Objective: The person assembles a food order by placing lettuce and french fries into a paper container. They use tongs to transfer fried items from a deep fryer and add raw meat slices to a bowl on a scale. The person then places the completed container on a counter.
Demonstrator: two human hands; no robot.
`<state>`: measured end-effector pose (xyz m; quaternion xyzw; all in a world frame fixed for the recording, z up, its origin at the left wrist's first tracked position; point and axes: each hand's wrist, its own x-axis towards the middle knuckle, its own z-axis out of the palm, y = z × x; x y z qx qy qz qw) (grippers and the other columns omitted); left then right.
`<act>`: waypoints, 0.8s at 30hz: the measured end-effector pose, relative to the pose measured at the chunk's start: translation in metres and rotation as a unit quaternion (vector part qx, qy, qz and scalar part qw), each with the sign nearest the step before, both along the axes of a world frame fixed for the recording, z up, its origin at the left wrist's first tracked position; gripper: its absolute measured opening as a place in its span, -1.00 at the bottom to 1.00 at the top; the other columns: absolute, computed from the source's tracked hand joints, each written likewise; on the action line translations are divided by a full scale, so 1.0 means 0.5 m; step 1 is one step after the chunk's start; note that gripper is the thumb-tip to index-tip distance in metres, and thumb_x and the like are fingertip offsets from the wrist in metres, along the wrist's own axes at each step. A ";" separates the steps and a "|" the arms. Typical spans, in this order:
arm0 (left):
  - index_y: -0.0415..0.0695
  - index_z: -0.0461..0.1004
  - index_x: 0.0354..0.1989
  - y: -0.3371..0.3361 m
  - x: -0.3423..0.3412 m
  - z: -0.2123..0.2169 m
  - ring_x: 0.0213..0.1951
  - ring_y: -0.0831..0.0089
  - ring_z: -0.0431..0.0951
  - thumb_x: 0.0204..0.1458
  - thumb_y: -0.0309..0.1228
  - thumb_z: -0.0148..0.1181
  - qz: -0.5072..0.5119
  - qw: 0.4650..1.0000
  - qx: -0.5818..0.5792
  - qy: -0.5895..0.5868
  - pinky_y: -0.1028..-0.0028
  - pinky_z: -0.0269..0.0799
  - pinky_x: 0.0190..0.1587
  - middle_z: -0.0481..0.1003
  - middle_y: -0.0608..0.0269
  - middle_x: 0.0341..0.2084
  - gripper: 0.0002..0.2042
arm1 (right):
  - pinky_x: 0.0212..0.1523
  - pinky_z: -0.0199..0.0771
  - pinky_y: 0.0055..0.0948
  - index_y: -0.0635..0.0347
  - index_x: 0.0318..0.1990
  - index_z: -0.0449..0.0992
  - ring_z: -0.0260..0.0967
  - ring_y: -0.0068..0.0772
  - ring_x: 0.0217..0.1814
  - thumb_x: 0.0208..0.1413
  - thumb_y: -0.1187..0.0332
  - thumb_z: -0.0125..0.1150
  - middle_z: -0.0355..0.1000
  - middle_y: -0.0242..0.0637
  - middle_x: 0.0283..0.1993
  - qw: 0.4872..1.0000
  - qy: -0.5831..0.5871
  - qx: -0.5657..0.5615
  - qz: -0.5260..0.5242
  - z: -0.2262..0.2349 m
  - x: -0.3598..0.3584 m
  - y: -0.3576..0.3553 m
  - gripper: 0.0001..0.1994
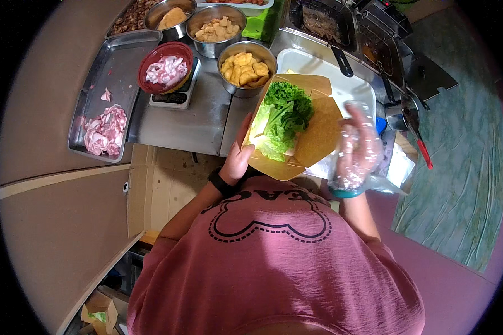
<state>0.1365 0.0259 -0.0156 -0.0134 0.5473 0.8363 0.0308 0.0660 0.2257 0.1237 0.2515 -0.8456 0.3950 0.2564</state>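
My left hand (238, 159), with a dark band on the wrist, grips the near left side of an open brown paper takeaway box (323, 131). Green lettuce leaves (285, 109) fill the box's left half, and the right part shows bare brown board. Beside the box's right edge is my right hand (356, 146) in a loose clear plastic glove, with a teal band around the wrist. Its fingers are apart and slightly blurred, and I see nothing held in them.
Left lies a metal tray (113, 64) with raw pink-and-white meat pieces (105, 131). A red bowl (155, 53) of similar meat sits on a scale (176, 96). Metal bowls of yellow pieces (244, 69) stand ahead. Fryers (321, 22) and a red-handled utensil (423, 153) are right.
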 end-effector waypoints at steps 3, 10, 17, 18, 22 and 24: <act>-0.28 -0.25 0.25 -0.006 -0.002 0.011 0.22 0.39 -0.01 -0.07 -0.60 -0.28 0.008 1.000 0.015 0.006 0.47 -0.17 0.21 -0.02 0.10 0.21 -0.38 | -0.22 0.38 -0.48 0.30 0.02 0.30 0.36 -0.43 -0.25 0.08 0.46 -0.07 0.36 -0.09 -0.09 0.983 -0.052 -0.173 -0.031 -0.015 -0.015 0.005 -0.67; -0.31 -0.05 0.19 -0.027 -0.004 -0.024 0.13 0.40 0.12 -0.04 -0.56 -0.24 0.034 0.998 0.054 -0.029 0.50 -0.03 0.15 0.14 0.13 0.10 -0.47 | -0.12 0.35 -0.47 0.29 0.00 0.30 0.33 -0.40 -0.11 0.12 0.45 -0.10 0.39 -0.17 -0.15 0.962 -0.160 -0.181 -0.125 -0.222 -0.083 0.100 -0.72; -0.33 0.25 -0.05 -0.051 0.001 -0.058 -0.17 0.50 0.32 0.04 -0.42 -0.16 0.067 0.995 0.061 -0.050 0.50 0.20 -0.07 0.37 0.27 -0.21 -0.68 | -0.16 0.36 -0.33 0.33 -0.08 0.35 0.39 -0.20 -0.22 0.08 0.45 -0.09 0.41 -0.04 -0.24 0.982 -0.099 0.056 -0.149 -0.332 -0.080 0.101 -0.74; -0.33 0.26 -0.06 -0.055 0.001 -0.058 -0.18 0.51 0.32 0.04 -0.41 -0.15 0.057 0.996 0.046 -0.056 0.51 0.20 -0.07 0.37 0.28 -0.22 -0.68 | -0.17 0.37 -0.31 0.33 -0.08 0.35 0.39 -0.17 -0.22 0.07 0.45 -0.08 0.41 -0.03 -0.24 0.981 -0.114 0.050 -0.147 -0.340 -0.080 0.098 -0.74; -0.33 0.25 -0.03 -0.069 0.000 -0.073 -0.14 0.50 0.33 0.05 -0.39 -0.09 0.022 0.996 0.025 -0.081 0.52 0.19 -0.04 0.36 0.27 -0.17 -0.66 | -0.18 0.37 -0.24 0.24 -0.09 0.37 0.36 -0.03 -0.22 -0.03 0.49 0.01 0.41 -0.01 -0.25 0.966 -0.151 0.124 -0.170 -0.387 -0.097 0.120 -0.72; -0.33 0.21 0.02 -0.070 -0.005 -0.065 -0.08 0.50 0.31 0.07 -0.36 -0.07 0.021 0.995 0.030 -0.089 0.52 0.16 0.00 0.33 0.25 -0.10 -0.62 | -0.15 0.35 -0.22 0.20 -0.08 0.36 0.36 -0.05 -0.19 -0.07 0.50 0.04 0.40 -0.05 -0.22 0.958 -0.116 0.166 -0.201 -0.378 -0.088 0.105 -0.68</act>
